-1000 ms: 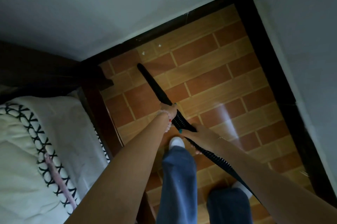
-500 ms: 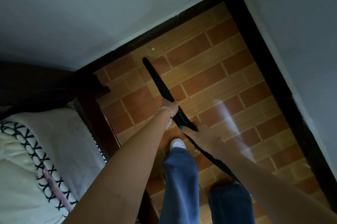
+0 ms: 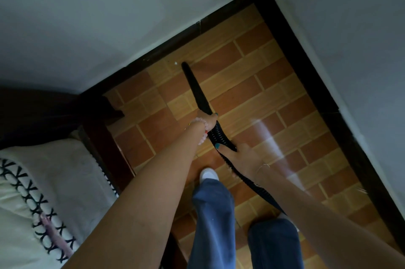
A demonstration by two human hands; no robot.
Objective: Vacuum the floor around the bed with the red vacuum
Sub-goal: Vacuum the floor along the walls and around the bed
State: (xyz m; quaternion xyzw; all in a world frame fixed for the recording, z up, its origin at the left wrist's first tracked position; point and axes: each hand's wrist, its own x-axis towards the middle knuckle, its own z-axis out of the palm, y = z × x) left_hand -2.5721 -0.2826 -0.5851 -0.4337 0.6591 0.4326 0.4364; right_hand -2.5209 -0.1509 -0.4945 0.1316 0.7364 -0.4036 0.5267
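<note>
My left hand gripping the wand, right hand gripping the hose, wand tip near the skirting

Slim black vacuum nozzle, tip toward brick-patterned floor, ribbed hose behind.

no readable text, no labels, no brands, no numbers anywhere

On floor ahead: nozzle, tip nr wall, hose behind; bed to L.
</note>
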